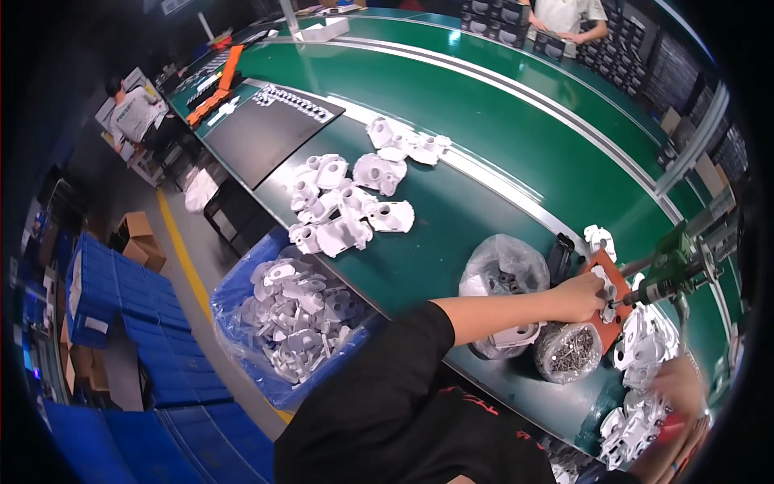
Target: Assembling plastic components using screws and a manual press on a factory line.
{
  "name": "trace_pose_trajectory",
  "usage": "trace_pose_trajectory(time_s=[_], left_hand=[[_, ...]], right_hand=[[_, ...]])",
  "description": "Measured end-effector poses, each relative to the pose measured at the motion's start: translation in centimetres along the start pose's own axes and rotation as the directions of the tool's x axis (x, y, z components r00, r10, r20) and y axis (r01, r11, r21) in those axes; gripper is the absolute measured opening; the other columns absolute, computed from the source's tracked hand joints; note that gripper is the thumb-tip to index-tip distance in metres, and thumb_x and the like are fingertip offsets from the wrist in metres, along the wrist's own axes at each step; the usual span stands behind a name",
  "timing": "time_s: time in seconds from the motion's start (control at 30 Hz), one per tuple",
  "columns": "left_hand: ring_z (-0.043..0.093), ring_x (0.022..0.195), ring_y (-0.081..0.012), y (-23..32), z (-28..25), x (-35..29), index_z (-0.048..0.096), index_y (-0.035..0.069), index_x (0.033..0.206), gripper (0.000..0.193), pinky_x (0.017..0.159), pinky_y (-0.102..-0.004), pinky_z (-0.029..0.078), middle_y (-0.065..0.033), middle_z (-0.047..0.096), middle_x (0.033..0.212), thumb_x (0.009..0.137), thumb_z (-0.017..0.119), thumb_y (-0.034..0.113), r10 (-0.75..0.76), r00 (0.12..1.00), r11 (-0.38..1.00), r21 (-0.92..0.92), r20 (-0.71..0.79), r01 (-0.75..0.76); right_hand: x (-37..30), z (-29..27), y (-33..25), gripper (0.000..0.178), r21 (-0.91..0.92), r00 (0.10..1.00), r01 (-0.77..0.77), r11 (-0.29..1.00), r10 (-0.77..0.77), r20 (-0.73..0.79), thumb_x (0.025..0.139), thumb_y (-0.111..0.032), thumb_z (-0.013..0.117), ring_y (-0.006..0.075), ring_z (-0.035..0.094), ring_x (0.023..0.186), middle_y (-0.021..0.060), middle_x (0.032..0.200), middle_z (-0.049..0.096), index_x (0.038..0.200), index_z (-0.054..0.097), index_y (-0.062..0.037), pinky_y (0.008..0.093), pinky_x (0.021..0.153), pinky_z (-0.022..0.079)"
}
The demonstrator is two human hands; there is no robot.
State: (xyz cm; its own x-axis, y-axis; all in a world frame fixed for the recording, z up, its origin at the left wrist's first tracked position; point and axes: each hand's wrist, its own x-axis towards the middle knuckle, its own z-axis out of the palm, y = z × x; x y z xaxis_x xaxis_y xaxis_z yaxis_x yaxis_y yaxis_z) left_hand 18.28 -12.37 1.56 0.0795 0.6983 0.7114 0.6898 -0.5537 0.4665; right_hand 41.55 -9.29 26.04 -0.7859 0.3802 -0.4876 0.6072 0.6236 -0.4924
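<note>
Two bare hands are seen at work over a green bench (427, 278), both toward the right side of the view (clock centred on the whole view). The left hand (584, 298) is reached out to between 3 and 4 o'clock, with its fingers laid on a white part (606, 284) that's set on an orange plate (606, 332), just by the tip of a green power tool (673, 266) at 3 o'clock; whether the part is actually pinched can't be told, since the fingertips are mostly hidden. The right hand (681, 387) is badly blurred at 4 o'clock, near a heap of white parts (645, 337), so its grip can't be made out either. A clear bag of screws (550, 369) is parked just below the left wrist, and a bigger plastic bag (504, 258) can be spotted before it, partly covered by the forearm. More white castings (347, 222) are scattered around 10 to 11 o'clock, and tons of similar ones are piled in a blue-lined bin (230, 343) at 8. A co-worker (564, 16) can be seen at 1 o'clock beside stacked dark boxes (493, 20).
</note>
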Motion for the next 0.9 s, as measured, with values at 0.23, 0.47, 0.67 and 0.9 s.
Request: trace_pose_trajectory(time_s=[0.23, 0.47, 0.67, 0.9], left_hand=[[0.057, 0.078, -0.0334, -5.4, 2.8, -1.5, 0.066, 0.005, 0.067, 0.013, 0.071, -0.0449, 0.046, -0.0149, 0.058, 0.077, 0.064, 0.057, 0.013, 0.155, 0.988, 0.985, 0.07, 0.004, -0.155], [0.046, 0.114, -0.0368, -3.1, -2.3, 2.9, 0.048, 0.0, 0.119, 0.049, 0.097, -0.0402, 0.037, -0.0226, 0.05, 0.118, 0.079, 0.064, 0.023, -0.23, 0.961, 0.966, -0.085, 0.15, 0.245], [0.05, 0.107, -0.0302, -3.7, -1.3, 5.4, 0.058, 0.005, 0.106, 0.041, 0.094, -0.0404, 0.036, -0.0138, 0.053, 0.112, 0.072, 0.071, 0.025, -0.055, 0.933, 0.996, 0.084, 0.356, 0.027], [0.062, 0.079, -0.0295, 0.2, -4.5, 7.8, 0.058, 0.005, 0.085, 0.04, 0.073, -0.0395, 0.046, -0.0115, 0.063, 0.081, 0.063, 0.071, 0.037, -0.321, 0.845, 0.938, 0.263, 0.428, 0.224]], right_hand=[[4.8, 5.5, -1.0, 0.04, -0.328, 0.97, 0.112, 0.938, -0.175, -0.169, 0.057, -0.038, 0.078, 0.0243, 0.06, 0.053, 0.0081, 0.052, 0.056, 0.081, 0.067, -0.0075, 0.0346, 0.056, 0.045], [6.0, -9.3, 6.5, 0.042, 0.356, 0.315, 0.934, -0.02, -0.42, -0.851, 0.084, -0.041, 0.059, 0.0119, 0.057, 0.07, 0.005, 0.079, 0.059, 0.105, 0.053, -0.0048, 0.0238, 0.057, 0.047], [10.0, -6.9, 7.0, 0.031, 0.735, 0.655, 0.659, 0.161, 0.357, -0.666, 0.09, -0.038, 0.051, 0.0124, 0.056, 0.055, 0.0014, 0.072, 0.064, 0.087, 0.062, -0.0087, 0.0217, 0.046, 0.042], [6.8, 5.9, 11.5, 0.028, 0.164, 0.37, 0.147, 0.975, 0.099, -0.924, 0.087, -0.017, 0.053, 0.0148, 0.056, 0.083, 0.0093, 0.091, 0.06, 0.11, 0.054, -0.0013, 0.0265, 0.076, 0.044]])
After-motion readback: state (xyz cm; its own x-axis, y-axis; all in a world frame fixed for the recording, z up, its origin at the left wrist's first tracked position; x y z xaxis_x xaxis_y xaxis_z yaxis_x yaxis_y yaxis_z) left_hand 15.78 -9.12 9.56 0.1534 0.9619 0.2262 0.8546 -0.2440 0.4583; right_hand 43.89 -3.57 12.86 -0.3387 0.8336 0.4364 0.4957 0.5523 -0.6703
